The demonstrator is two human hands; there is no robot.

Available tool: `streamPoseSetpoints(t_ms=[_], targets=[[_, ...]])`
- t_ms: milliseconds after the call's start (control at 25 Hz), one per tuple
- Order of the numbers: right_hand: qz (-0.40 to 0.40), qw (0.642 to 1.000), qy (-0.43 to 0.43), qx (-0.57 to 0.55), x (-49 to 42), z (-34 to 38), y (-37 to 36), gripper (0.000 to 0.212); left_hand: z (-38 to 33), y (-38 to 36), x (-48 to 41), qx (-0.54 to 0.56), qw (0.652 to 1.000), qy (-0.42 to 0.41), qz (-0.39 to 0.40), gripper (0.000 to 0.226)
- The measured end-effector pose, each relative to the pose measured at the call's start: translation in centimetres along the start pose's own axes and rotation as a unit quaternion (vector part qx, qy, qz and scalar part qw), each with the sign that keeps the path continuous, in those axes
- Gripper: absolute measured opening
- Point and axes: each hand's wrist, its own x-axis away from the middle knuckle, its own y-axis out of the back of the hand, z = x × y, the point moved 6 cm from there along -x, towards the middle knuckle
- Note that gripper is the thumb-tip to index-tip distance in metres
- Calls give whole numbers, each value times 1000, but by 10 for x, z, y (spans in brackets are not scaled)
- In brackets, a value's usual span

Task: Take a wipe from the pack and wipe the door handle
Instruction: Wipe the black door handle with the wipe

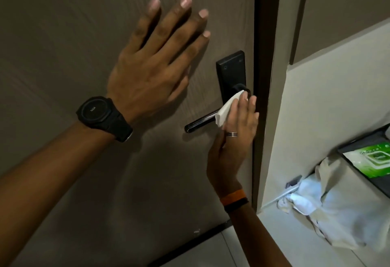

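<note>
A dark lever door handle (199, 123) juts left from a black backplate (232, 70) on the brown door. My right hand (234, 133) presses a white wipe (226, 108) against the handle's inner end, close to the pivot. The wipe covers that part of the lever. My left hand (154, 64), with a black watch on the wrist, lies flat on the door above and left of the handle, fingers spread. The green wipe pack (373, 161) lies on a dark surface at the right edge.
The dark door frame (266, 76) runs vertically just right of the handle. A pale wall (316, 118) stands beyond it. A crumpled white cloth bag (341, 203) hangs below the pack at the lower right. Light floor tiles (211, 252) show at the bottom.
</note>
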Motion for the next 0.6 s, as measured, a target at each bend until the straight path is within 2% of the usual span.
streamPoseSetpoints(t_ms=[120,200,280,440,600], targets=[[72,997,27,-27,32,10,-27,66,-1,0,-1,-1,1000,1,3,50],[92,993,69,-41,49,12,-35,76,-2,1,-1,0,1000,-1,2,49],[76,994,78,-28,42,2,-35,82,-2,1,0,2,1000,1,-3,49],[28,998,13,-55,15,-18,-32,90,-3,1,-1,9,1000,7,-4,49],[95,990,103,-31,56,10,-42,91,-3,0,0,3,1000,6,-4,50]])
